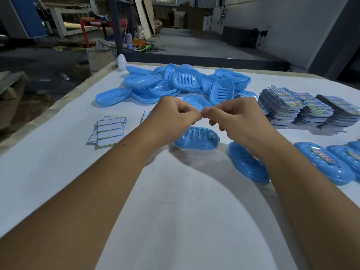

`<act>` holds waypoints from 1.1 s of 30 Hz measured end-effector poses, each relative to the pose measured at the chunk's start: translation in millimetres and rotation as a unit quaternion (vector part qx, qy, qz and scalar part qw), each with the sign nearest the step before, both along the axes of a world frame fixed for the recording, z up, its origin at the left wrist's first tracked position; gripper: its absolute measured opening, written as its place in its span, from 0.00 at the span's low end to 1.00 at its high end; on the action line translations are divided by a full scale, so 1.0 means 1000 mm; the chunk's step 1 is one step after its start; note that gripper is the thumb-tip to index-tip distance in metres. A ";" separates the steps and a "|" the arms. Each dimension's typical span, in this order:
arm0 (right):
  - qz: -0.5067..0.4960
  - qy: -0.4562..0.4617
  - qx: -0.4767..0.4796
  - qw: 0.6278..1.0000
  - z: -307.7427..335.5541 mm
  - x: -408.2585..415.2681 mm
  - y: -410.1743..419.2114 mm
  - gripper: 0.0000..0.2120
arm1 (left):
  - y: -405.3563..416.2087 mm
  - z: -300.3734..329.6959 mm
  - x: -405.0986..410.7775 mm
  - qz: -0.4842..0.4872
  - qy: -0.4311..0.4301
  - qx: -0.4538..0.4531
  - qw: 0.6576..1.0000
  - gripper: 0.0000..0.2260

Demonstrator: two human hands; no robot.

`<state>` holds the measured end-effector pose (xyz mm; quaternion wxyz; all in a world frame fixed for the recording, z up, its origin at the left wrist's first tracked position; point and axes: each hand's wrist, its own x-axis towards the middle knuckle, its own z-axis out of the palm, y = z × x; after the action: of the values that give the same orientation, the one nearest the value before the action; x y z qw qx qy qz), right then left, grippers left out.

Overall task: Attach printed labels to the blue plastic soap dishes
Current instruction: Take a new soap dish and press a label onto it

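Observation:
My left hand [171,115] and my right hand [237,115] meet above the table, thumbs and forefingers pinched tip to tip. Whatever lies between the fingertips is too small to make out. Just below them a blue soap dish [196,139] lies upside down on the white table cover. Behind the hands is a loose pile of blue soap dishes [187,80]. Thick stacks of colourful printed labels [282,108] stand at the right. Labelled dishes [323,162] line up at the near right, and another dish [247,166] is partly hidden under my right forearm.
White rectangular sheets with green edges [110,131] lie fanned out at the left, with a few more [145,115] behind my left wrist. A white object [121,62] stands at the table's far left corner. Beyond the table edge [64,100] is a cluttered workshop floor.

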<state>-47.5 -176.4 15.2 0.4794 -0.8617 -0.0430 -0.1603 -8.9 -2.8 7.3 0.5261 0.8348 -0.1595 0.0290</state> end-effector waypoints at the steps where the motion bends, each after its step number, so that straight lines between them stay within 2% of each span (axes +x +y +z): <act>1: 0.005 0.004 -0.002 1.000 0.000 0.000 0.000 0.13 | 0.000 0.000 0.000 0.007 -0.001 0.003 1.000 0.09; 3: -0.002 0.008 -0.015 1.000 -0.001 0.002 0.001 0.14 | 0.001 -0.001 0.002 0.027 -0.006 0.008 1.000 0.10; 9: -0.111 -0.002 -0.057 0.992 -0.006 0.010 -0.008 0.13 | 0.001 -0.001 0.005 0.064 -0.021 0.017 0.998 0.09; 14: -0.100 0.012 -0.034 0.994 -0.007 0.011 -0.011 0.11 | 0.001 -0.001 0.005 0.070 -0.025 0.033 0.997 0.11; 18: -0.107 0.021 -0.037 0.993 -0.007 0.013 -0.011 0.18 | 0.002 -0.002 0.008 0.088 -0.022 0.045 0.995 0.12; 23: -0.096 0.055 -0.028 0.993 -0.005 0.010 -0.008 0.18 | 0.005 -0.003 0.011 0.104 0.002 0.056 0.993 0.19; 26: -0.088 0.066 -0.049 0.993 -0.007 0.010 -0.007 0.24 | 0.006 -0.005 0.013 0.119 0.009 0.091 0.989 0.20; 33: -0.081 0.105 -0.116 0.984 -0.010 0.015 -0.005 0.23 | 0.004 -0.017 0.017 0.091 0.068 0.095 0.989 0.21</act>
<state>-32.5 -181.1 5.2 0.3638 -0.9241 0.0596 -0.1009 8.2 1.6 -9.2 0.4494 0.8920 -0.0485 0.0043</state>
